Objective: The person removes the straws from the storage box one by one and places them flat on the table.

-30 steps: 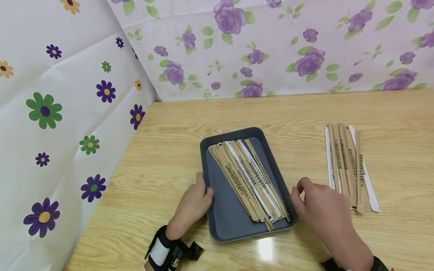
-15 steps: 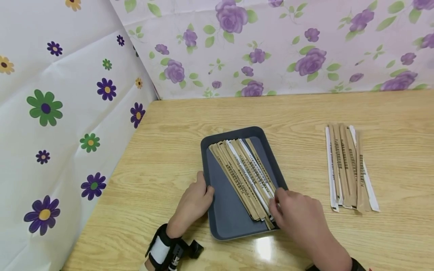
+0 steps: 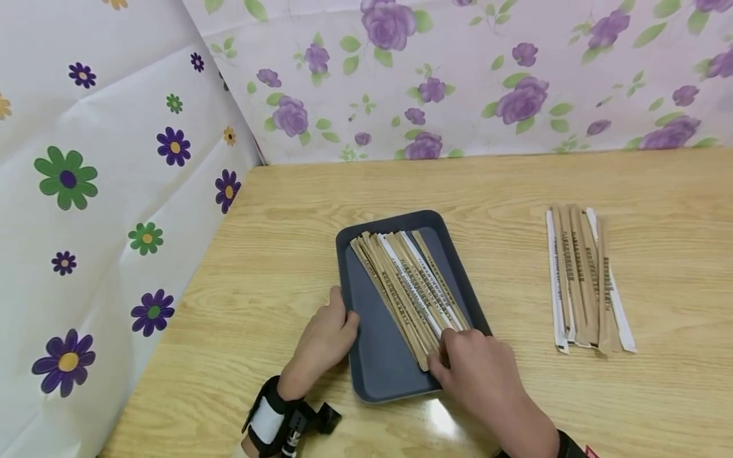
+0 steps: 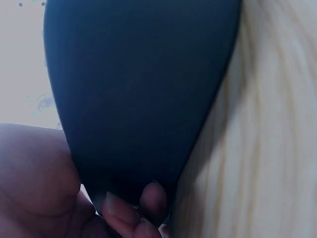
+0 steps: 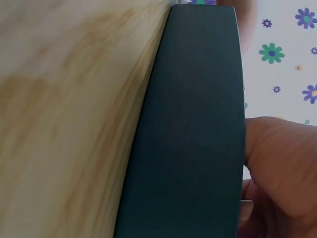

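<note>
A dark grey tray point(image 3: 369, 381) lies slanted on the table, holding a row of brown and white paper-wrapped straws point(image 3: 403, 292). My left hand point(image 3: 323, 334) grips its left rim, the thumb at the rim; in the left wrist view, curled fingers point(image 4: 154, 198) show at the end of the tray's dark wall point(image 4: 138, 89). Over the tray's lower right part, my right hand point(image 3: 478, 369) has its thumb and curled forefinger at the lower straw ends, which it hides. The right wrist view shows this hand point(image 5: 282, 163) behind the tray's outer wall point(image 5: 193, 119).
A second bunch of paper-wrapped straws point(image 3: 584, 280) lies loosely side by side on the wooden table point(image 3: 275, 235), right of the tray. Flowered cloth point(image 3: 458, 76) stands along the table's back edge, and another flowered sheet point(image 3: 109, 216) hangs at the left.
My right hand has moved left from beside the tray, over its right rim, to the lower straw ends. The left hand keeps its grip on the tray.
</note>
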Demonstrator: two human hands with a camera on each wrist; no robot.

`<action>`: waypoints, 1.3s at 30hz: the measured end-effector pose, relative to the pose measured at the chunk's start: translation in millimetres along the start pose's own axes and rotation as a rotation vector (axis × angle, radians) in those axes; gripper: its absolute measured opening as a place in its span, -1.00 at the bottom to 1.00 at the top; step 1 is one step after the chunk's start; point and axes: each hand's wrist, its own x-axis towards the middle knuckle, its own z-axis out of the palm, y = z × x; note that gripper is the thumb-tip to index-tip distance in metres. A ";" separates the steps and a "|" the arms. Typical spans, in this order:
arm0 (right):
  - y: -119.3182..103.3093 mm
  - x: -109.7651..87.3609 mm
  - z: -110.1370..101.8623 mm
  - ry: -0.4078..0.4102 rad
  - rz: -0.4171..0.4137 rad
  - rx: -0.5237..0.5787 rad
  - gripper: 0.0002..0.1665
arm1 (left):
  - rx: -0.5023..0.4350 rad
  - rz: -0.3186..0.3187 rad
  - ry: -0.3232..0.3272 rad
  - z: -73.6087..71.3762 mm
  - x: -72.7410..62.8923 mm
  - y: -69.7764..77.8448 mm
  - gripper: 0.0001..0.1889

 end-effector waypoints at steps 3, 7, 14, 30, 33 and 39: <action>-1.3 -0.2 0.4 -0.030 0.033 0.014 -0.56 | -0.007 0.002 -0.001 -0.1 -0.3 -0.2 -0.71; -1.3 -0.5 0.5 -0.038 0.036 0.010 -0.54 | -0.013 0.008 0.000 0.2 -0.6 -0.1 -0.66; 2.4 -2.2 0.7 0.037 -0.040 0.000 -0.56 | 0.000 0.011 -0.002 0.1 -2.6 -0.3 -0.62; 19.1 -1.9 -9.7 0.426 -0.194 0.143 -0.63 | -0.007 0.018 0.004 0.6 -1.8 -1.5 -0.61; 25.3 -0.9 -12.6 0.469 -0.202 0.146 -0.71 | -0.009 0.022 0.005 0.8 -1.8 -1.4 -0.61; 42.7 0.4 -20.3 0.543 -0.220 0.108 -0.78 | -0.011 0.025 0.009 0.1 -2.8 -0.8 -0.62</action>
